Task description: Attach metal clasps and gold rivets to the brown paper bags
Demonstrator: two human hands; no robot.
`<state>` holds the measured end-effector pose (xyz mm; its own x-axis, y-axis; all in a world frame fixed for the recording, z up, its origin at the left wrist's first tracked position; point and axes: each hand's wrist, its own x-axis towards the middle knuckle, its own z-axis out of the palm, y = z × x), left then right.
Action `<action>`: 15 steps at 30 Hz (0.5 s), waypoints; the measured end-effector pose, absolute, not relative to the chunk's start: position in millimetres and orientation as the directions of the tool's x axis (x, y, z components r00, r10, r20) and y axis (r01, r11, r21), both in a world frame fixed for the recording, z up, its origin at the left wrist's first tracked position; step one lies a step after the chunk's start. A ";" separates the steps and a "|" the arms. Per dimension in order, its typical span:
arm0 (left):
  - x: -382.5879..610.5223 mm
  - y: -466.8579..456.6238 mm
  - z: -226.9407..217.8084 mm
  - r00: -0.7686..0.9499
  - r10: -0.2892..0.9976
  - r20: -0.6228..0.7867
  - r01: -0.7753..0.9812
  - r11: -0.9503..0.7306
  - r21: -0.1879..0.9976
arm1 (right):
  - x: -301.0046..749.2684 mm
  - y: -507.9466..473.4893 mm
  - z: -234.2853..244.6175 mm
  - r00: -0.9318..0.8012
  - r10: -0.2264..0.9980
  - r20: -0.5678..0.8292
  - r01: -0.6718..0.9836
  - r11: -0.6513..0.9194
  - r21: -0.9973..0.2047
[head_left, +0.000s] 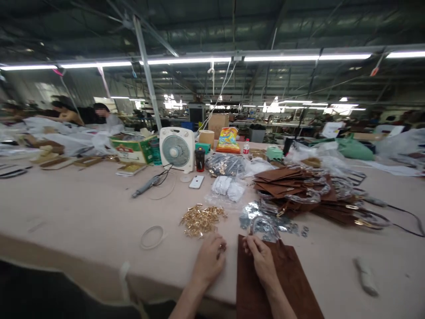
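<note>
Right grip (pixel 262 257) pinching nearly closed on the top edge of a flat, dark-brown rectangular bag (pixel 292 277) lying beneath it. Left grip (pixel 210 257) curling half-closed beside the bag; cannot tell what, if anything, it's holding. Small gold metal fittings (pixel 201 219) lying just beyond it.
</note>
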<state>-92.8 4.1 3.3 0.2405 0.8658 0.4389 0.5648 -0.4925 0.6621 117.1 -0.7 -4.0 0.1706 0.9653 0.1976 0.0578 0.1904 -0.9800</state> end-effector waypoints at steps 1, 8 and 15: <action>-92.0 2.0 3.6 0.236 0.868 0.436 0.577 -0.486 0.656 | 117.5 -0.7 -5.0 0.170 0.967 0.187 0.059 0.180 -0.982; -89.5 1.2 -6.2 0.244 0.881 0.405 0.650 -0.459 0.606 | 128.9 -1.1 -20.6 0.255 0.960 0.115 0.088 0.095 -0.992; -92.5 -1.4 -13.4 0.130 0.829 0.543 0.576 -0.510 0.639 | 143.8 11.3 -52.3 0.278 0.960 0.043 0.125 0.008 -0.992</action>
<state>-92.5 -1.4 -13.4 0.1304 0.8292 0.5434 0.5756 -0.5096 0.6395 143.8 11.3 -52.3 0.2780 0.9596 0.0432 0.1249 0.0085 -0.9921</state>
